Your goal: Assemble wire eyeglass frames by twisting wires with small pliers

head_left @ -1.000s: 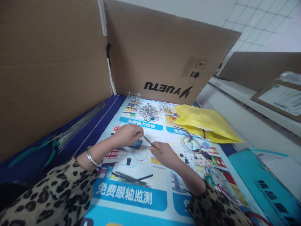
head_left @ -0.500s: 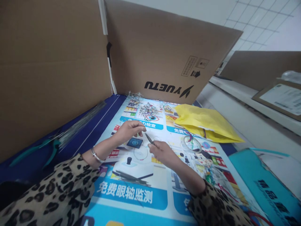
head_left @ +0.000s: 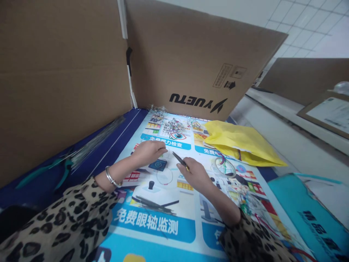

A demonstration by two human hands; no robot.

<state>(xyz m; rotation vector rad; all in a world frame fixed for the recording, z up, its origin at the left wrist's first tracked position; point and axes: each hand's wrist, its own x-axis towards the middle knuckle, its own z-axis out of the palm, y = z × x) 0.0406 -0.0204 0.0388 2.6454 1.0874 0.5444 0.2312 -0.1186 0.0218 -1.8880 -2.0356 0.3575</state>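
Note:
My left hand point(head_left: 150, 151) is closed, thumb and fingers pinched together at the middle of the printed sheet point(head_left: 152, 251). A faint thin loop shows by its fingertips; what they pinch is too small to make out. My right hand point(head_left: 195, 174) wraps round a slim, dark, tweezers-like pointed tool point(head_left: 179, 159). The tool's tip points up and left, apart from the left fingertips. Below both hands lies a thin wire ring point(head_left: 172, 178). Closer to me are several thin dark strips point(head_left: 155, 205).
Cardboard panels point(head_left: 191, 54) stand behind and left. Teal-handled pliers point(head_left: 67, 173) and a bundle of thin wires point(head_left: 95, 142) lie left. Tangled wire pieces point(head_left: 176, 125) sit at the back. Right are a yellow bag point(head_left: 240, 140), a clear ring point(head_left: 233, 171) and a teal box point(head_left: 308, 207).
The tool's tip has drawn away from my left fingertips, and its angle has turned a little. My left hand has shifted slightly down and left, still pinched.

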